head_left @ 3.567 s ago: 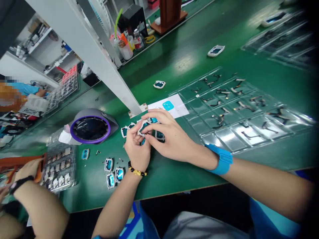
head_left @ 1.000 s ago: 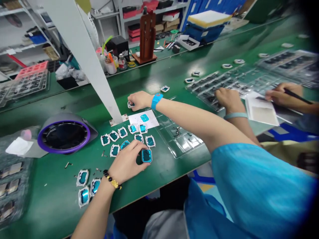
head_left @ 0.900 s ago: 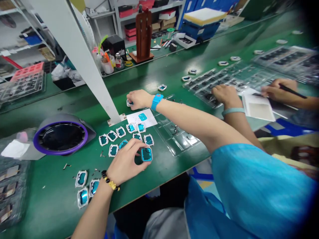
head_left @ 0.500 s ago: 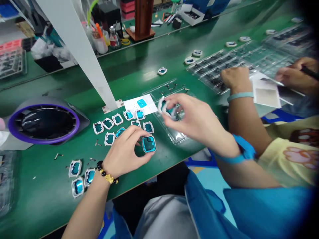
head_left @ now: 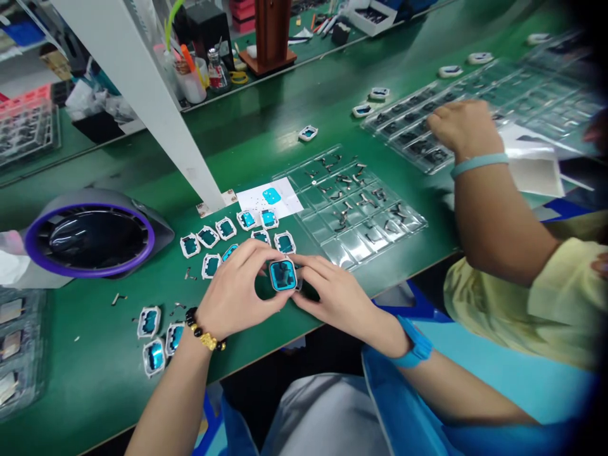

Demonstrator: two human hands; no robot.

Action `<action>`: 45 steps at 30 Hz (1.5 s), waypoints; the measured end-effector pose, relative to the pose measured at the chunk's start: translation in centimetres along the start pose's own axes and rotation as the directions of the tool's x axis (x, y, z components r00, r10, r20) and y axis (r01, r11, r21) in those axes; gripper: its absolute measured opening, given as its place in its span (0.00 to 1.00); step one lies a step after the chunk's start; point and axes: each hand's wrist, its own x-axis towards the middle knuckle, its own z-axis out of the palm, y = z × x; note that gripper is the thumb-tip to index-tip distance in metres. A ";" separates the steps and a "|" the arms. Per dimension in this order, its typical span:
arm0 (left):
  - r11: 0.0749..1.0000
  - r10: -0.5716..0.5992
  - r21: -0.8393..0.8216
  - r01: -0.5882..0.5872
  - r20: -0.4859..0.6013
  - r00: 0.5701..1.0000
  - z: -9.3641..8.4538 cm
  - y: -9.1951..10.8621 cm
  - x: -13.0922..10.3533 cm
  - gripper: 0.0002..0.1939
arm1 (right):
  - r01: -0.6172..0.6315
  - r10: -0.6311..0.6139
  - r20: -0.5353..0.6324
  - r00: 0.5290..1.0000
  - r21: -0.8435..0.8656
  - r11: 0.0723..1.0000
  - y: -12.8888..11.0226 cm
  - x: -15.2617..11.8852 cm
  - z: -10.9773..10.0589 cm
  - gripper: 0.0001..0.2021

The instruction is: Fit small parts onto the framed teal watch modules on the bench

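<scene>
My left hand (head_left: 242, 285) pinches a square watch face with blue film (head_left: 284, 275) between thumb and fingertips, its film side turned up. Against the right side of that face, my right hand (head_left: 332, 288) is closed in a pinch on a white frame, of which only a pale edge (head_left: 299, 278) shows; the fingers hide the rest. Just beyond my hands lie several white-framed watch pieces with blue film (head_left: 285, 242). More such pieces (head_left: 154, 356) rest left of my left wrist, with small flex parts (head_left: 190, 273) near them.
Beyond my right hand lies a clear compartment tray (head_left: 354, 202) with small flex parts. White paper (head_left: 270, 197) holds a blue film piece. A white post (head_left: 156, 95) rises from the bench. A purple-rimmed device (head_left: 90, 231) stands left. A co-worker's arm (head_left: 494, 183) reaches over another tray (head_left: 408, 136).
My right hand has come left and down from over the clear tray, bringing the white frame to the watch face. My left hand stays in place. The co-worker's arm has shifted right.
</scene>
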 end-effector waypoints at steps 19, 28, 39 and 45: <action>-0.004 -0.530 -0.990 0.143 0.123 0.839 -1.5 -1.7 1.0 0.24 | 0.012 0.052 -0.225 0.973 0.275 0.961 -0.3 5.6 -2.7 0.08; 0.242 -0.539 -0.970 0.005 -0.130 0.832 -0.8 -2.2 0.7 0.20 | -0.032 0.156 -0.118 0.981 0.688 0.725 -1.0 13.8 -2.1 0.08; 0.417 -0.474 -0.909 0.001 -0.216 0.853 -0.2 -2.1 0.6 0.22 | 0.098 0.123 -0.303 0.945 0.620 0.779 -1.1 13.5 -0.6 0.04; 0.428 -0.472 -0.904 -0.005 -0.229 0.851 0.0 -2.0 0.4 0.24 | 0.185 0.038 -0.359 0.932 0.566 0.804 -0.9 13.2 -0.9 0.04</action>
